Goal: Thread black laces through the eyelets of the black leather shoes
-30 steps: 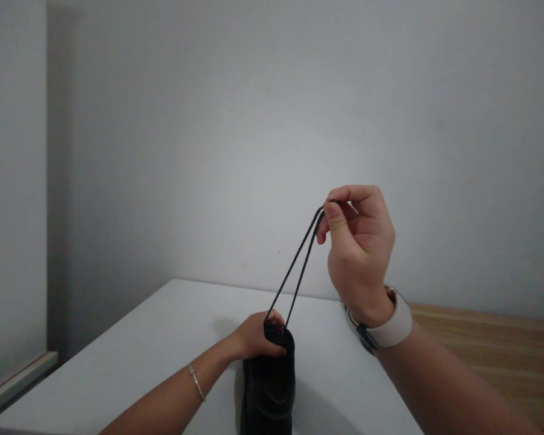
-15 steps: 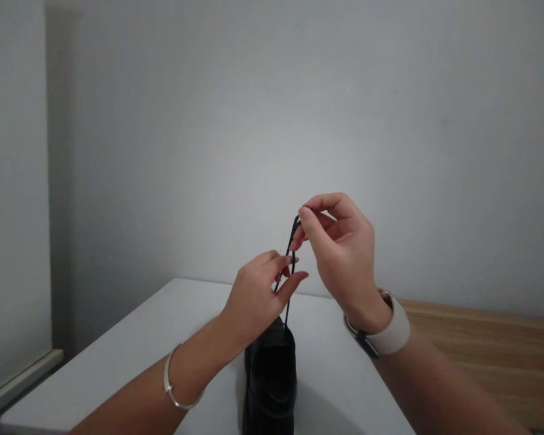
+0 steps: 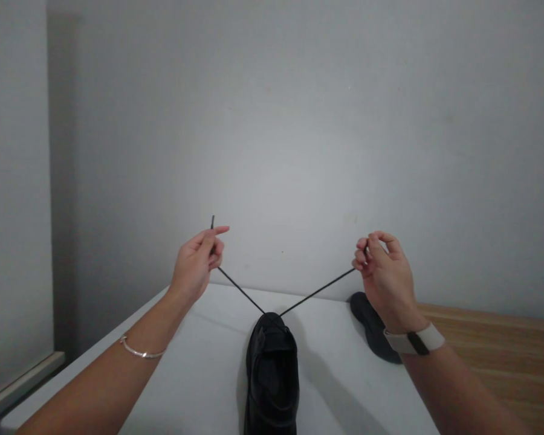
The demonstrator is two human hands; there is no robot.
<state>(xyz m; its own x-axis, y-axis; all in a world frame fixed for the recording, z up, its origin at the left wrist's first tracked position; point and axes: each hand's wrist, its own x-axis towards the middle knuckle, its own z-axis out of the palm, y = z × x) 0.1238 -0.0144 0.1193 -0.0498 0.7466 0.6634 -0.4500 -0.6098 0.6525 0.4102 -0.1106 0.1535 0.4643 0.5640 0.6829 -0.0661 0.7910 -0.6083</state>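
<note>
A black shoe (image 3: 272, 374) stands on the white table, its opening facing me and its toe pointing away. From its far end a black shoelace (image 3: 317, 292) spreads in a V, both sides pulled straight. My left hand (image 3: 197, 260) pinches one side of the lace, with a short end sticking up above the fingers and the index finger stretched out. My right hand (image 3: 383, 266) is closed on the other side of the lace, held at about the same height. Both hands are raised beyond the shoe, well apart from each other.
A second dark shoe-shaped object (image 3: 374, 329) lies on the table (image 3: 199, 356) at the right, partly hidden by my right wrist. A wooden surface (image 3: 494, 356) adjoins the table's right side. A pale wall (image 3: 272, 139) rises behind the table.
My hands have moved apart, left hand to the left and right hand to the right and slightly down. The lace, earlier gathered between them, is now stretched into a V.
</note>
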